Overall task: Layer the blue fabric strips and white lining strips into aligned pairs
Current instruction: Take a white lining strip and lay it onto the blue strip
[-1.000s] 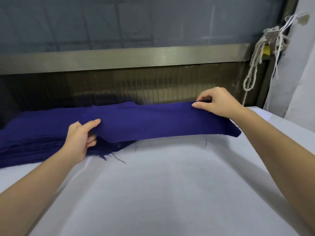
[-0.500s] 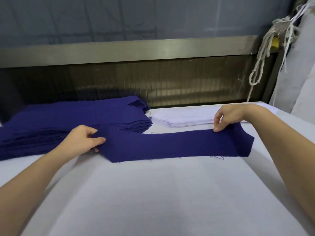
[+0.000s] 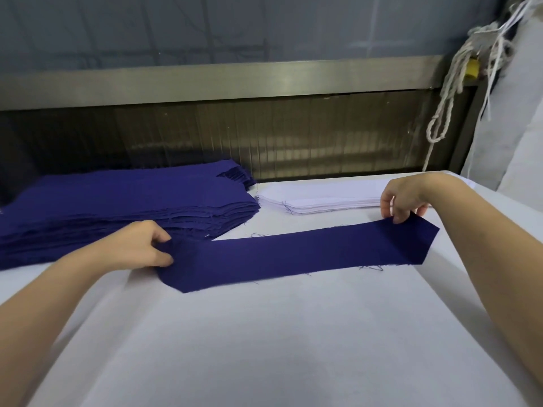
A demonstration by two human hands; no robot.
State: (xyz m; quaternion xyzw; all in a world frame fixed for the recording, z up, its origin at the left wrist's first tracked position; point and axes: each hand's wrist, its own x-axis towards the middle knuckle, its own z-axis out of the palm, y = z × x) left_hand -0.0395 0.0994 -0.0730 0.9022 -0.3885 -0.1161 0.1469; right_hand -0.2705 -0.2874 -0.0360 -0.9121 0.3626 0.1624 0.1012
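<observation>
**Laying down the first blue strip: get it flat before the lining goes on**

One blue strip [image 3: 293, 254] is stretched across the white-covered table [image 3: 264, 348], lying in front of both piles. The left hand [image 3: 141, 248] has its fingers curled round the strip's left end, pinching it. The right hand [image 3: 402, 201] pinches the far edge near the right end with its fingertips.

My take on doing this bit well: keep light tension between the two hands so the strip lands flat with no ripple in the middle, and let go only once both long edges look straight. It's probably worth sliding it a bit clear of the blue stack [image 3: 117, 201], since the left end sits right against that pile. The white piece has to match this one edge for edge, so a crooked base means a crooked pair.

Material-wise, the strip is a deep navy woven cloth, matte, long and narrow, with both ends cut at a slant. The cut edges are fraying and loose threads trail off them. The blue stack is thick and slightly fanned. The white lining stack [image 3: 323, 198] just to its right looks thinner and crisper, with neater edges.
</observation>
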